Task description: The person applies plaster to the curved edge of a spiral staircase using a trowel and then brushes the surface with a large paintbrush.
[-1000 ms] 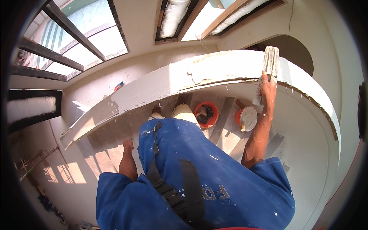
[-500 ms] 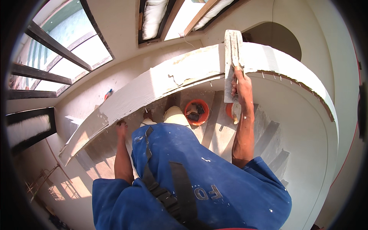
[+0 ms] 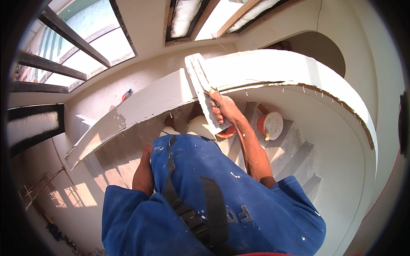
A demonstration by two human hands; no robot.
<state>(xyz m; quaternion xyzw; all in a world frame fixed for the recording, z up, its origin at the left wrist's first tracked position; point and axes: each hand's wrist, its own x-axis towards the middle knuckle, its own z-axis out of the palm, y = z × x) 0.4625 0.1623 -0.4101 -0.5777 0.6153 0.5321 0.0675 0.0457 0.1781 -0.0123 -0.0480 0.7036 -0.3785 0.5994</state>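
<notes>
My right hand (image 3: 224,110) is closed around the handle of a long plastering trowel (image 3: 197,72) smeared with white plaster. The trowel lies across the curved, white-plastered top (image 3: 265,66) of a low wall, its far end reaching the outer edge and its near end sticking out over the inner side. Beside the left side of my blue shirt is my left hand (image 3: 146,152), off the wall; its fingers are blurred and cannot be made out. A rough, broken seam runs along the wall's inner edge, with several small pins poking out below.
Below the wall, stair steps (image 3: 294,149) fan out. On them stand an orange bucket (image 3: 226,132), partly hidden by the trowel, and another bucket (image 3: 275,123) with a whitish top and a wooden-handled tool (image 3: 267,135). Dark-framed windows (image 3: 81,47) are at the upper left.
My right hand has swept the trowel leftward along the wall top, tilting it. My left hand has left the wall's inner edge and drawn back to my side. The whitish-topped bucket is uncovered.
</notes>
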